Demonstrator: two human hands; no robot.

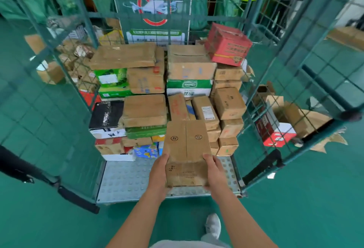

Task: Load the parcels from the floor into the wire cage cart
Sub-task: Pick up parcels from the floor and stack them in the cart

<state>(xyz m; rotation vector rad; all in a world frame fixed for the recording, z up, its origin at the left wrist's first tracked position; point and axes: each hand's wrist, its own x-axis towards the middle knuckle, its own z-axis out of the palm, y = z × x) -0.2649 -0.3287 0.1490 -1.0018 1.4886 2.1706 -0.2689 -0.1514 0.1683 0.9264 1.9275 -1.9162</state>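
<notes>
I hold a brown cardboard parcel [187, 149] in front of the open wire cage cart [82, 82]. My left hand [159, 173] grips its left side and my right hand [214, 173] grips its right side, near the parcel's near end. The parcel hangs above the cart's studded metal floor [126, 178], its far end close to the stacked parcels. Several boxes fill the back of the cart: brown cartons [145, 110], a red box [228, 45] on top at the right, a black one [106, 114] at the left.
The cart's green mesh doors stand open, the left door [45, 110] and the right door [307, 70]. Loose boxes [291, 117] lie on the green floor behind the right door. More parcels [51, 72] lie behind the left side. My shoe [213, 225] stands near the cart's front edge.
</notes>
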